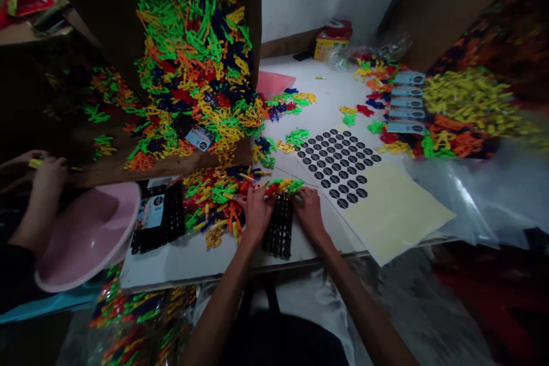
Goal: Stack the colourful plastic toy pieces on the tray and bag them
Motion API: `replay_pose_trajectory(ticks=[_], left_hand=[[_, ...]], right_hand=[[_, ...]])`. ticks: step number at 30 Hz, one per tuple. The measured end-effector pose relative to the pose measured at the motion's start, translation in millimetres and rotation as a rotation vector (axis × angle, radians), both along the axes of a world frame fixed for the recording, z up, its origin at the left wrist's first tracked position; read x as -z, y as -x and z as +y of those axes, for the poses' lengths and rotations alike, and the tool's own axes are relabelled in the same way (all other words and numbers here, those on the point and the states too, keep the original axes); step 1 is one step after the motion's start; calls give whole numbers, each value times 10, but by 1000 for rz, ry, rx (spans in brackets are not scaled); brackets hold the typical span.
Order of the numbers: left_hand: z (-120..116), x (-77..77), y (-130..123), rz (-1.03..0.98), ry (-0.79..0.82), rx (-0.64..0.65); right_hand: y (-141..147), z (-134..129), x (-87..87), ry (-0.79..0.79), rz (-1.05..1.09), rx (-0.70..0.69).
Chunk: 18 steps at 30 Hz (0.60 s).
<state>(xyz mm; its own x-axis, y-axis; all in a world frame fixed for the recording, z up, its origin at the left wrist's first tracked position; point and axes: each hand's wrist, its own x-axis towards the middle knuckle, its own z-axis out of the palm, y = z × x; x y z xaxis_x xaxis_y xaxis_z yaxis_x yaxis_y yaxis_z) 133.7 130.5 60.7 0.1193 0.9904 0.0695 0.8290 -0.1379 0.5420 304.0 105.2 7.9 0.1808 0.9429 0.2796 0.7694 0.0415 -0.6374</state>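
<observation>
My left hand (pixel 256 211) and my right hand (pixel 309 211) rest at the far end of a black plastic grid tray (pixel 278 229) on the white table. Red, yellow and green plastic toy pieces (pixel 281 186) lie against that end, under my fingertips. My fingers hide whether either hand grips a piece or the tray. To my left lies a heap of mixed interlocking pieces (pixel 214 206). A black sticker sheet (pixel 338 168) lies close to my right hand, on a cream backing sheet (pixel 397 211).
A co-worker's hand (pixel 49 177) holds a yellow piece at far left, above a pink basin (pixel 88 237). A tilted cardboard box (pixel 107 97) spills colourful pieces. Another black tray (pixel 160 223) lies left. Blue cards (pixel 406 103), more pieces and clear plastic bags (pixel 472 194) lie right.
</observation>
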Motion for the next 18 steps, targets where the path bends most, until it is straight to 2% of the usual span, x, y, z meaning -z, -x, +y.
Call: replay_pose_trajectory(ticks=[7, 10, 14, 18], left_hand=[[-8, -55, -81, 110, 17, -9], [-67, -101, -43, 118, 18, 38], [-222, -231, 250, -13, -132, 92], [-213, -351, 655, 173, -236, 23]], right_hand=[[18, 9, 6, 18, -35, 18], [10, 39, 33, 30, -62, 49], [22, 18, 47, -20, 13, 144], [197, -227, -75, -150, 220, 262]])
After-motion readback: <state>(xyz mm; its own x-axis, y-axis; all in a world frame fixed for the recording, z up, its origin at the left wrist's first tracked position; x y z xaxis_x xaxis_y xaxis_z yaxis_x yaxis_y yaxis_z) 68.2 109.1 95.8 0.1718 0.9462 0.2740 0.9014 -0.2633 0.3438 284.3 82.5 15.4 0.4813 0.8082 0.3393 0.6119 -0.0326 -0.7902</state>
